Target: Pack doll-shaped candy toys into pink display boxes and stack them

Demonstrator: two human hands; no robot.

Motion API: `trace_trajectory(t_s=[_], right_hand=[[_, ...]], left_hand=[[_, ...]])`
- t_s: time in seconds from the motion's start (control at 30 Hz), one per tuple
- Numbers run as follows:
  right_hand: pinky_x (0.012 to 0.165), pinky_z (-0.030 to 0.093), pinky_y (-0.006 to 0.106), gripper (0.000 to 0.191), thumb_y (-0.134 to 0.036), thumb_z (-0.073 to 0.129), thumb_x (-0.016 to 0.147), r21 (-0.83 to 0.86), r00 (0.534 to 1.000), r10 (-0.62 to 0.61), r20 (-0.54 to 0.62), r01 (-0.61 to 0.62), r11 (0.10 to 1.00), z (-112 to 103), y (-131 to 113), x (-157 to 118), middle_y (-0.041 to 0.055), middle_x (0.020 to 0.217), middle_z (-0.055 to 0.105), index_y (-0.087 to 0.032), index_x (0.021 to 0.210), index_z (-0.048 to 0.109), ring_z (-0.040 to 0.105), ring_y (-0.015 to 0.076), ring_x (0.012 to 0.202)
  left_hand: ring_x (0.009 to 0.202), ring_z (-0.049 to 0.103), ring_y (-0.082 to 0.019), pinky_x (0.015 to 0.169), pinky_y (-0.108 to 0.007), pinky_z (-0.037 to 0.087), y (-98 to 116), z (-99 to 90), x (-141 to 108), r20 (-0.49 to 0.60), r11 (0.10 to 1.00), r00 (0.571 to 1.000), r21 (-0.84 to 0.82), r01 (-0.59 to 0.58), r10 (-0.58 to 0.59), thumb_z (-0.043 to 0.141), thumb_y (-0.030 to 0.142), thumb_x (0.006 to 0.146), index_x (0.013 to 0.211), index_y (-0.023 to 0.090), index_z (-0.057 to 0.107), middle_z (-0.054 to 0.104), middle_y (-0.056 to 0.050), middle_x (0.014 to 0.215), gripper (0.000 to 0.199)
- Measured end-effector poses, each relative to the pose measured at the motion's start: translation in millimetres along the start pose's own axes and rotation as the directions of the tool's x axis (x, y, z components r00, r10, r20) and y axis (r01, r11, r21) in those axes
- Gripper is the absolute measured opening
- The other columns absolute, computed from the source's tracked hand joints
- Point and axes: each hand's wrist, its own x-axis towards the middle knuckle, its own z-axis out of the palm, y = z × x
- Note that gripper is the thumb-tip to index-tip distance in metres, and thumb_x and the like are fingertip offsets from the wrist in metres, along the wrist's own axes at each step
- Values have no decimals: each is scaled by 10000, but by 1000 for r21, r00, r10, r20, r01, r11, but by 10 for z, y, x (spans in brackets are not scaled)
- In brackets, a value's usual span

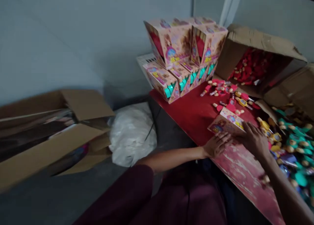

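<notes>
A small pink printed box (227, 120) lies on the red table (181, 115), in front of a scatter of red and yellow toy pieces (232, 102). My left hand (218, 144) is at the near edge of this box, palm down with its fingers spread. My right hand (255, 138) rests over the box's right end, fingers stretched out. Both hands touch or nearly touch the box; blur hides the exact contact. Neither hand is wrapped round anything.
Printed boxes (180, 38) stand stacked at the table's far end. An open carton (267, 40) holds red pieces. Green, yellow and blue pieces (296, 143) are heaped at the right. On the left are a white sack (132, 131) and an open carton (85, 103).
</notes>
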Motion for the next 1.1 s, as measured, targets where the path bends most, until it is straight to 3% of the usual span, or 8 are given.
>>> trace_trajectory(t_s=[0.07, 0.17, 0.3, 0.4, 0.6, 0.77, 0.97, 1.1], right_hand=[[863, 526, 427, 612, -479, 633, 955, 4, 998, 4, 64, -4, 1000, -107, 41, 67, 205, 1287, 708, -133, 1452, 546, 716, 350, 1064], [916, 499, 408, 611, -489, 653, 948, -1, 997, 20, 75, -20, 1000, -130, 20, 70, 195, 1293, 707, -127, 1431, 561, 696, 331, 1097], [982, 460, 437, 622, -477, 639, 959, -38, 998, 64, 17, -64, 997, -37, -70, -29, 210, 1400, 639, -123, 1460, 537, 630, 363, 1215], [993, 450, 444, 623, -488, 631, 963, -35, 993, 111, 30, -110, 993, -10, -93, -34, 211, 1415, 626, -132, 1466, 537, 611, 373, 1237], [1021, 447, 446, 675, -540, 620, 965, -6, 989, 92, 115, -92, 996, 10, -7, 40, 218, 1402, 633, -126, 1487, 507, 630, 361, 1205], [1062, 424, 485, 735, -562, 606, 971, -25, 989, 102, 111, -100, 995, 98, 2, -63, 246, 1481, 565, -130, 1541, 437, 541, 402, 1344], [1116, 389, 524, 733, -530, 584, 996, -10, 986, 104, 133, -103, 995, 168, 15, -252, 244, 1588, 451, -172, 1598, 368, 436, 412, 1456], [1135, 376, 555, 731, -470, 580, 1011, 26, 991, 94, 94, -97, 995, 183, 32, -386, 237, 1618, 412, -195, 1635, 316, 402, 422, 1486]], left_hand=[[1414, 505, -367, 1209, -609, 360, 64, 170, -21, 24, 996, 999, -78, 39, -38, 493, 309, 1005, 1480, 121, 541, 581, -216, 1478, 514], [1353, 541, -362, 1202, -608, 358, 77, 370, 9, 59, 978, 989, -151, 145, -138, 533, 291, 987, 1457, 93, 554, 606, -234, 1423, 510], [1367, 506, -370, 1212, -605, 323, 5, 509, 35, 86, 973, 991, -198, 117, -102, 581, 299, 966, 1504, 80, 497, 581, -243, 1444, 587], [1358, 497, -371, 1223, -619, 280, -23, 539, 1, 136, 975, 987, -190, 113, -88, 575, 312, 974, 1560, 98, 424, 583, -219, 1452, 642], [1364, 462, -375, 1209, -656, 249, -44, 579, -3, 183, 985, 980, -142, 102, -75, 551, 368, 997, 1628, 256, 326, 564, -177, 1450, 680], [1311, 492, -380, 1167, -656, 307, -45, 643, 42, 196, 990, 980, -133, 47, -20, 526, 399, 1012, 1618, 359, 334, 553, -166, 1427, 637], [1331, 497, -357, 1181, -606, 332, -176, 640, 16, 250, 990, 968, -136, 28, 6, 534, 342, 1006, 1595, 314, 400, 556, -164, 1419, 605], [1335, 501, -367, 1191, -643, 320, -466, 569, -108, 244, 972, 955, -122, 203, -169, 505, 300, 1010, 1407, 190, 627, 603, -178, 1409, 429]])
